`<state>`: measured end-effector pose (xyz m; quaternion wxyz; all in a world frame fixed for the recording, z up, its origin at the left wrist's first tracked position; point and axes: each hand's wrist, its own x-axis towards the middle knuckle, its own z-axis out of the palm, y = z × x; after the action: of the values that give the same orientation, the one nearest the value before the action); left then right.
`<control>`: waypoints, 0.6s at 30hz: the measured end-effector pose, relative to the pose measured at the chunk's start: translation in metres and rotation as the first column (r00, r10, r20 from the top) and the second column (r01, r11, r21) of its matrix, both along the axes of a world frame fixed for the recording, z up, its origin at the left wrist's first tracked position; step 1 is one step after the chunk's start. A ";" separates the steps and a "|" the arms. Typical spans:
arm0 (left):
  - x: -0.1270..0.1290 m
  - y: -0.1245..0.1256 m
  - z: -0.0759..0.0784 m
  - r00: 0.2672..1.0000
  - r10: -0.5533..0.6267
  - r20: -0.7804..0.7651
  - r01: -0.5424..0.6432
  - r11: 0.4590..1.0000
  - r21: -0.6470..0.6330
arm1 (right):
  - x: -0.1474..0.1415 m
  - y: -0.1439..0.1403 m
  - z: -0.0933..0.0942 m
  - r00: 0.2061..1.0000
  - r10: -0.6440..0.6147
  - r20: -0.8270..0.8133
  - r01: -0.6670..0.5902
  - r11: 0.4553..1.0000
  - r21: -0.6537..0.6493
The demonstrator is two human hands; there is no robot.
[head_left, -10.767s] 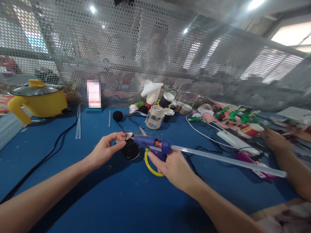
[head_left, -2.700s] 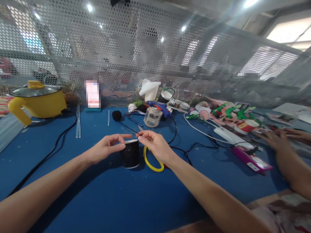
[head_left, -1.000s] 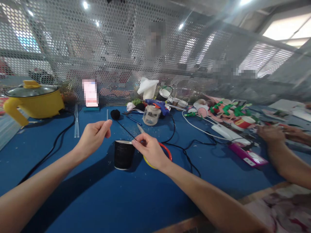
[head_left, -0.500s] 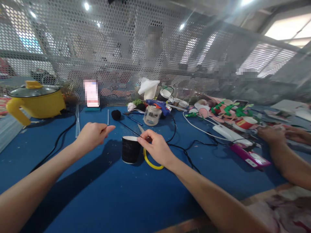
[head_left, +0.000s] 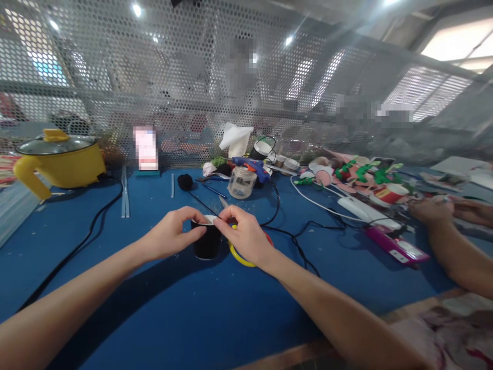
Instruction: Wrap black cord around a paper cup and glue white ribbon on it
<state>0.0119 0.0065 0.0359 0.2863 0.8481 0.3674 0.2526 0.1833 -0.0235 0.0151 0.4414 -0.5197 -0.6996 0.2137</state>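
Two bare hands meet over one small black paper cup with a white rim (head_left: 207,240) standing between them: the left hand (head_left: 171,237) cradles its side, the right hand (head_left: 246,235) pinches one thin black thread (head_left: 200,203) at the rim. The cup looks light and crushable, best held gently by its wall. One yellow-handled pair of scissors (head_left: 241,257), seemingly, lies under the right hand.

Both forearms are bare to the elbow, sleeveless; the left hand (head_left: 171,237) and right hand (head_left: 246,236) wear no gloves or rings.

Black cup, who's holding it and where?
Left hand grips the black cup at its rim; right hand pinches the black yarn strand there.
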 end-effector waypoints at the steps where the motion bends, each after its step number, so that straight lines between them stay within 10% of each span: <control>1: 0.000 0.000 0.000 1.000 0.007 0.003 -0.007 1.000 -0.009 | -0.001 0.000 0.000 1.000 0.000 0.003 0.000 1.000 0.003; 18: -0.002 0.003 0.000 0.984 0.002 0.180 0.054 0.951 -0.304 | 0.005 0.005 0.007 0.968 0.059 -0.245 -0.073 0.996 -0.048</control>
<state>0.0096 0.0092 0.0355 0.4498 0.7720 0.3638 0.2632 0.1886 -0.0190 0.0220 0.5015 -0.4784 -0.6507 0.3103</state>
